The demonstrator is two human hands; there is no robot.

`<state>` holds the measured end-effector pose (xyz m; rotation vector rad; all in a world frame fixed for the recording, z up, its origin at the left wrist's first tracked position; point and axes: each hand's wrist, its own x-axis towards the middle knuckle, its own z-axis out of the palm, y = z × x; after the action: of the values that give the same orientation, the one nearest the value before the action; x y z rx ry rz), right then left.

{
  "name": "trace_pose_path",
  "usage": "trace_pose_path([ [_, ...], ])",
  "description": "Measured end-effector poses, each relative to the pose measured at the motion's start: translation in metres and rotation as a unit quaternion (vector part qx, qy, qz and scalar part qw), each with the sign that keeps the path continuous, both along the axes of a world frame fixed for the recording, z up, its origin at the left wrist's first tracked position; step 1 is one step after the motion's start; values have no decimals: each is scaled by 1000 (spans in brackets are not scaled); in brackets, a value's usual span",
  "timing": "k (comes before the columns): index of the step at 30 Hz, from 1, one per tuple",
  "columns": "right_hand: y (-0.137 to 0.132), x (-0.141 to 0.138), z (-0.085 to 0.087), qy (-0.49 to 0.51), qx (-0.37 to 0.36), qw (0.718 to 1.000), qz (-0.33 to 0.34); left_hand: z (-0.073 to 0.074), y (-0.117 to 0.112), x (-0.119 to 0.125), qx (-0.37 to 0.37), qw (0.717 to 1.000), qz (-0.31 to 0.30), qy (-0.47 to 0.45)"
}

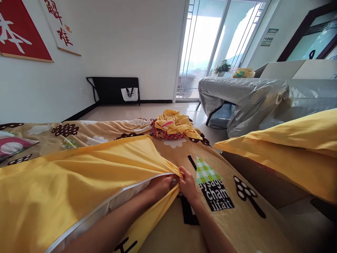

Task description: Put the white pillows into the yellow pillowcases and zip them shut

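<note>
A large yellow fabric cover stretches across the left half of the view, its white-edged opening facing me. My left hand reaches inside that opening, its fingers closed at the gathered corner and partly hidden by the cloth. Pinching the same bunched corner from outside is my right hand, close beside the left one. Both hands are just above a tan patterned blanket. Farther back on the blanket lies a crumpled yellow cloth on top of a red plaid cloth.
More yellow fabric hangs at the right above a brown box-like surface. A table under a silver cover stands beyond. A black folded panel leans on the back wall. A pink-edged cushion lies at left.
</note>
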<state>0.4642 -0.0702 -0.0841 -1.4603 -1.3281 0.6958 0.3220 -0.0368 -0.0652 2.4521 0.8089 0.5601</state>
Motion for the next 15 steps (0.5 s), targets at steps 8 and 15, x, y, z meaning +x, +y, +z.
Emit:
trace_pose_path([
  [8, 0, 0, 1, -8, -14, 1000, -5, 0, -5, -2, -35, 997, 16, -64],
  [15, 0, 0, 0, 10, -12, 1000, 10, 11, -9, -10, -44, 997, 24, -60],
])
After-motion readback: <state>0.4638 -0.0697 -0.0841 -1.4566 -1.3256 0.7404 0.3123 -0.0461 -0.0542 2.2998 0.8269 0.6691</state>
